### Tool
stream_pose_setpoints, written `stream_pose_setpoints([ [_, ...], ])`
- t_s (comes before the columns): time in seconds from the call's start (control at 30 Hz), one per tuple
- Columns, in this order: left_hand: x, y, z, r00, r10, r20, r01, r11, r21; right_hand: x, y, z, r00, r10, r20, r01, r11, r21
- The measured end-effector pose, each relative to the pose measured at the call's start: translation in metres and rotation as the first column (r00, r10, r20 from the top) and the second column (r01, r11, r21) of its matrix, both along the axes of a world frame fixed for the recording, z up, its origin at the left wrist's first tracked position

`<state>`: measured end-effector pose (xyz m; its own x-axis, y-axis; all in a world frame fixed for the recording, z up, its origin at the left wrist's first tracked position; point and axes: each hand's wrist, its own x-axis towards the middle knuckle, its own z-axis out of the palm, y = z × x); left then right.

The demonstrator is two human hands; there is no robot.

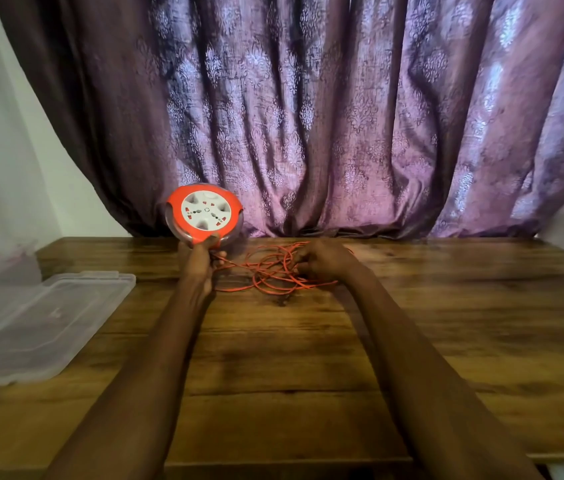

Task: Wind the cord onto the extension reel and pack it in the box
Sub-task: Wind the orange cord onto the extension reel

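A round orange and white extension reel (pixel 204 213) with sockets on its face stands tilted upright above the far part of the wooden table (pixel 273 358). My left hand (pixel 199 263) grips its lower rim. A thin orange cord (pixel 270 271) runs from the reel into a loose tangle on the table. My right hand (pixel 322 261) lies on the right side of that tangle with curled fingers pinching strands. A clear plastic box (pixel 0 265) stands at the far left, blurred.
A clear plastic lid (pixel 38 323) lies flat on the table's left side, in front of the box. A purple patterned curtain (pixel 343 116) hangs behind the table's far edge. A white wall is at the left.
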<state>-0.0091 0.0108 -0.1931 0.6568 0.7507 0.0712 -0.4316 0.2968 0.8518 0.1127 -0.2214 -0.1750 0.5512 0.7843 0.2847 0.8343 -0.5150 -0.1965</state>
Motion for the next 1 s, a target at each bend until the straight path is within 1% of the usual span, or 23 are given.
stream_pose_setpoints([
  [0.03, 0.0, 0.0, 0.0, 1.0, 0.006, 0.002, -0.006, 1.0, -0.003, -0.001, 0.002, -0.002, 0.999, 0.016, -0.04, -0.013, 0.997, 0.071],
  [0.07, 0.0, 0.0, -0.001, 1.0, 0.011, 0.008, -0.011, 1.0, -0.006, -0.001, 0.001, -0.005, 0.982, 0.062, -0.177, -0.028, 0.982, 0.188],
  [0.1, 0.0, -0.001, -0.001, 1.0, 0.014, 0.018, -0.014, 1.0, -0.009, -0.002, -0.002, -0.007, 0.918, 0.134, -0.373, -0.004, 0.944, 0.329],
  [0.13, -0.001, 0.0, -0.001, 0.999, 0.015, 0.03, -0.015, 1.0, -0.012, -0.004, -0.005, -0.008, 0.8, 0.237, -0.551, 0.055, 0.886, 0.461],
  [0.17, 0.0, 0.0, -0.001, 0.999, 0.018, 0.041, -0.017, 1.0, -0.015, -0.006, -0.009, -0.008, 0.664, 0.338, -0.667, 0.128, 0.828, 0.546],
  [0.2, 0.0, 0.0, -0.001, 0.999, 0.024, 0.048, -0.023, 1.0, -0.018, -0.005, -0.013, -0.007, 0.566, 0.412, -0.714, 0.177, 0.785, 0.594],
  [0.23, 0.0, 0.0, -0.001, 0.998, 0.03, 0.051, -0.029, 0.999, -0.025, -0.005, -0.017, -0.006, 0.509, 0.461, -0.727, 0.203, 0.757, 0.622],
  [0.3, 0.0, 0.001, -0.001, 0.998, 0.033, 0.047, -0.031, 0.999, -0.035, -0.003, -0.023, -0.003, 0.436, 0.549, -0.713, 0.222, 0.703, 0.676],
  [0.33, -0.001, 0.002, -0.001, 0.999, 0.031, 0.042, -0.029, 0.999, -0.034, -0.003, -0.024, 0.0, 0.418, 0.573, -0.705, 0.241, 0.678, 0.694],
  [0.37, -0.001, 0.003, -0.001, 0.999, 0.028, 0.036, -0.027, 0.999, -0.031, -0.003, -0.024, 0.002, 0.423, 0.577, -0.699, 0.266, 0.658, 0.704],
  [0.4, -0.001, 0.003, -0.002, 0.999, 0.027, 0.032, -0.026, 0.999, -0.033, -0.003, -0.023, 0.005, 0.451, 0.558, -0.697, 0.293, 0.644, 0.706],
  [0.5, -0.002, 0.004, -0.001, 0.998, 0.036, 0.054, -0.034, 0.998, -0.052, -0.005, -0.017, 0.007, 0.61, 0.379, -0.695, 0.387, 0.623, 0.679],
  [0.53, -0.002, 0.004, -0.001, 0.997, 0.04, 0.067, -0.036, 0.998, -0.059, -0.005, -0.014, 0.006, 0.637, 0.321, -0.701, 0.424, 0.614, 0.666],
  [0.57, -0.002, 0.003, 0.0, 0.996, 0.039, 0.084, -0.034, 0.997, -0.066, -0.007, -0.012, 0.005, 0.64, 0.279, -0.716, 0.463, 0.603, 0.649],
  [0.63, -0.003, 0.002, 0.003, 0.993, 0.016, 0.12, -0.008, 0.997, -0.071, -0.011, -0.005, 0.004, 0.615, 0.23, -0.755, 0.539, 0.576, 0.615],
  [0.7, -0.005, -0.001, 0.008, 0.988, -0.023, 0.15, 0.032, 0.998, -0.061, -0.012, 0.002, 0.002, 0.565, 0.25, -0.786, 0.597, 0.533, 0.599],
  [0.73, -0.006, -0.002, 0.01, 0.985, -0.043, 0.166, 0.052, 0.997, -0.048, -0.012, 0.005, 0.002, 0.538, 0.26, -0.802, 0.613, 0.533, 0.584],
  [0.77, -0.007, -0.003, 0.014, 0.98, -0.062, 0.187, 0.069, 0.997, -0.034, -0.012, 0.006, 0.002, 0.525, 0.243, -0.816, 0.611, 0.56, 0.56],
  [0.8, -0.007, -0.004, 0.017, 0.975, -0.076, 0.207, 0.082, 0.996, -0.024, -0.011, 0.006, 0.001, 0.537, 0.197, -0.82, 0.583, 0.616, 0.53],
  [0.83, -0.007, -0.005, 0.021, 0.97, -0.084, 0.226, 0.091, 0.996, -0.021, -0.011, 0.004, 0.0, 0.573, 0.139, -0.808, 0.533, 0.685, 0.496],
  [0.9, -0.007, -0.006, 0.029, 0.96, -0.087, 0.265, 0.1, 0.994, -0.034, -0.009, -0.003, 0.0, 0.685, 0.039, -0.728, 0.4, 0.815, 0.42],
  [0.93, -0.006, -0.006, 0.032, 0.956, -0.086, 0.282, 0.101, 0.994, -0.039, -0.006, -0.006, 0.0, 0.74, 0.009, -0.673, 0.343, 0.856, 0.388],
  [1.0, -0.006, -0.006, 0.036, 0.95, -0.089, 0.298, 0.104, 0.994, -0.034, -0.001, -0.014, 0.001, 0.825, -0.058, -0.562, 0.303, 0.885, 0.354],
])
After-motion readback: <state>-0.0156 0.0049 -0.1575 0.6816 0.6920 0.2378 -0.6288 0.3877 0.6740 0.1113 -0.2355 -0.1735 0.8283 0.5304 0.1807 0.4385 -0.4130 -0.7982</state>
